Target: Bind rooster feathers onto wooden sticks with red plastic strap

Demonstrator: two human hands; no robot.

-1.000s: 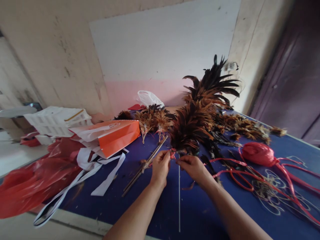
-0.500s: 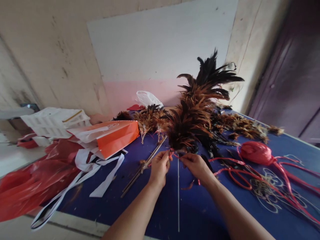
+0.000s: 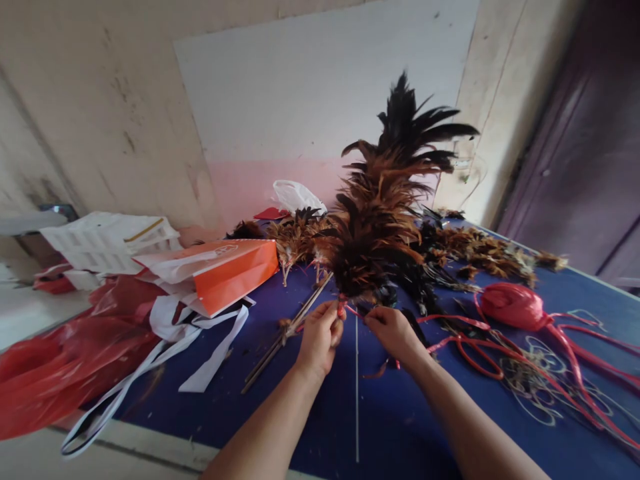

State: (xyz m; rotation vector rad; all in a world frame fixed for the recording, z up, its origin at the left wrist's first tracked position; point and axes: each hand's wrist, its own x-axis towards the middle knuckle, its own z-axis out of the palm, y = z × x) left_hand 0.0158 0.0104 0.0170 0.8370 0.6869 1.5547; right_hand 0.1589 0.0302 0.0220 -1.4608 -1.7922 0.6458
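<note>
A tall feather duster (image 3: 383,207) of brown and black feathers stands nearly upright on the blue table (image 3: 320,413). My left hand (image 3: 317,337) is closed round its base, where red string (image 3: 343,308) is wound. My right hand (image 3: 395,331) is pinched on the free end of that red string, just right of the base. The two hands are a few centimetres apart.
A ball of red string (image 3: 513,305) with loose strands lies to the right. Loose feathers (image 3: 480,253) are heaped behind. Thin sticks (image 3: 287,333) lie left of my hands. An orange paper bag (image 3: 225,270), red plastic (image 3: 65,360) and a white crate (image 3: 105,243) crowd the left side.
The feather duster has swung up from leaning right to nearly upright. Both hands have stayed at its base with the red string.
</note>
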